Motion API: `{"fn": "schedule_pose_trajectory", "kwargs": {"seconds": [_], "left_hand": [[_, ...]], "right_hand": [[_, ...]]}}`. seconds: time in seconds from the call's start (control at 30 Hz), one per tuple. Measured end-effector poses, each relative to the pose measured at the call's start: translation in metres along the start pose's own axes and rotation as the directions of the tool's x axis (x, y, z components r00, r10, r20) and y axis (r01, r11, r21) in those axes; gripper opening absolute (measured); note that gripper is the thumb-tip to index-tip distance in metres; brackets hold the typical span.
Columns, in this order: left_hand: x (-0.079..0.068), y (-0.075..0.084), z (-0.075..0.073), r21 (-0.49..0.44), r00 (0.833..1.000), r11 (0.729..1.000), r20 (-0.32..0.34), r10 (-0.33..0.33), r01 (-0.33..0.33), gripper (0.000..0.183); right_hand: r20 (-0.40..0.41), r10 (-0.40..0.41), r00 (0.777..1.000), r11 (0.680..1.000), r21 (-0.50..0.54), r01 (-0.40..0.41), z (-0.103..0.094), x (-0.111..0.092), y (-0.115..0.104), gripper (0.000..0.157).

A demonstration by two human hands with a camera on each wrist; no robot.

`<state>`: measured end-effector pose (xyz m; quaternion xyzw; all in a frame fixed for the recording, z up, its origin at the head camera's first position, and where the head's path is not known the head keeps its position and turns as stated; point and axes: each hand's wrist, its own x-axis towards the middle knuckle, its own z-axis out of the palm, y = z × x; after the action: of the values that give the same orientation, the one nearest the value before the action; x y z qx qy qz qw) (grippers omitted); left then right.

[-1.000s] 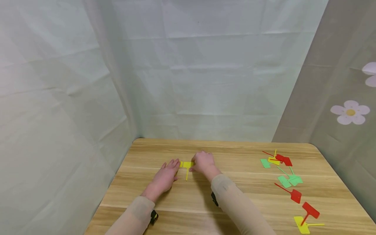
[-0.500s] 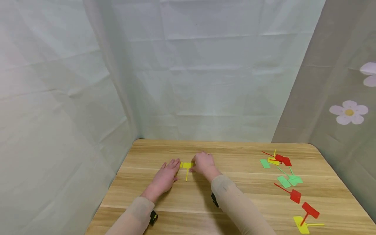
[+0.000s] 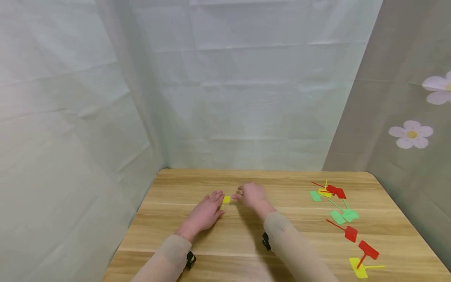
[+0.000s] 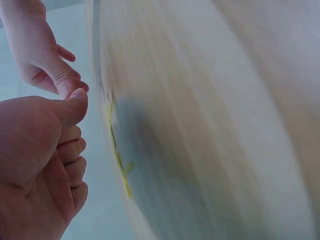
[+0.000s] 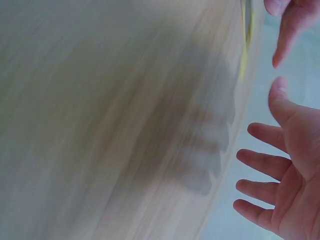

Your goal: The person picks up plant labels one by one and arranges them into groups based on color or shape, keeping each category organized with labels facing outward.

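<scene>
In the head view a flat yellow tag (image 3: 226, 199) with a thin tail, like a cable tie marker, lies on the wooden table, partly under my left hand (image 3: 206, 213). That hand's fingers reach over the tag's left side and hide whatever else is there. My right hand (image 3: 253, 196) is just right of the tag, apart from it and holding nothing. The right wrist view shows its fingers (image 5: 260, 162) spread. Yellow strips (image 4: 117, 150) on the tabletop appear edge-on in the left wrist view.
To the right lie loose tags of the same shape: a red and yellow cluster (image 3: 337, 192), green ones (image 3: 350, 214), a single red one (image 3: 350, 234), and a red one (image 3: 368, 250) over a yellow one (image 3: 358, 268). Pale cloth (image 3: 246, 98) hangs behind the table (image 3: 282, 250).
My right hand has come off the yellow tag's right end and moved slightly right, its fingers parting. My left hand has slid right, covering more yellow. The view has shifted a little.
</scene>
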<state>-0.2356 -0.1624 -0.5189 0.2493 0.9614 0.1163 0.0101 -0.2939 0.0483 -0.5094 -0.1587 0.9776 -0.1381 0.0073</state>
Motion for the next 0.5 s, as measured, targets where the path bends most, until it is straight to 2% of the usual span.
{"fn": "schedule_pose_trajectory", "kwargs": {"seconds": [0.33, 0.5], "left_hand": [[0.012, 0.003, 0.01, 0.07, 0.998, 0.997, 0.056, 0.009, -0.013, 0.056], [0.014, 0.005, 0.011, 0.08, 0.995, 0.997, 0.104, 0.009, -0.017, 0.054]], "right_hand": [[-0.043, 0.048, 0.998, 0.999, -0.019, -0.049, -0.013, -0.015, 0.039, 0.046], [-0.03, 0.075, 0.997, 0.997, -0.019, -0.075, -0.02, -0.022, 0.05, 0.047]]}}
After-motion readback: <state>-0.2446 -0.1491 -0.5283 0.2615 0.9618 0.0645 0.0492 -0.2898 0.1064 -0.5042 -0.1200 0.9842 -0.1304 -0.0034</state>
